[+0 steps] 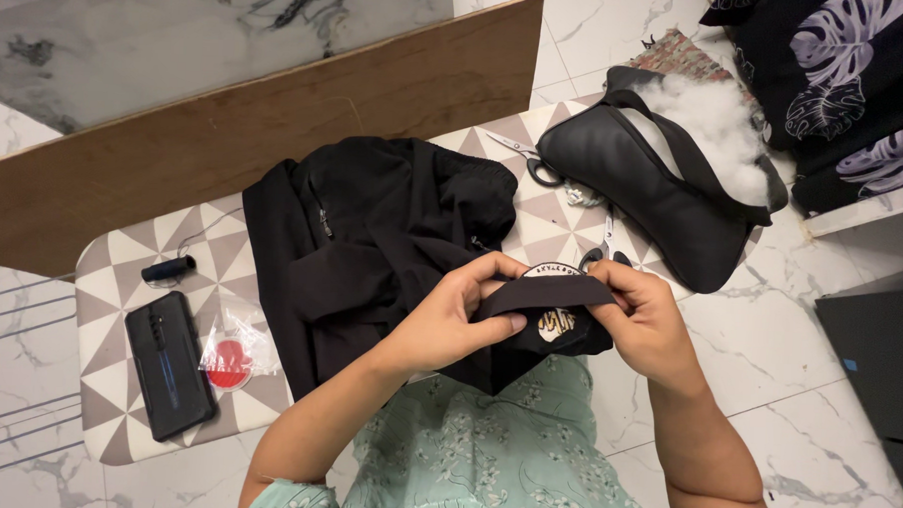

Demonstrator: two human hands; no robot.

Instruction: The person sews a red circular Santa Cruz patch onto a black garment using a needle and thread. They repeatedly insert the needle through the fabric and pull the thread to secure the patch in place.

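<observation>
While both the left hand and right hand pinch its folded edge, the black garment looks soft, light and floppy, spreading toward ten o'clock.

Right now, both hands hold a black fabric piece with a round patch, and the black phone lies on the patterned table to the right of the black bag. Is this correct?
Not quite. In the head view, the left hand and right hand do hold the black fabric piece with its round patch, but the black phone lies on the patterned table far to the left of the black bag, not to its right.
</observation>
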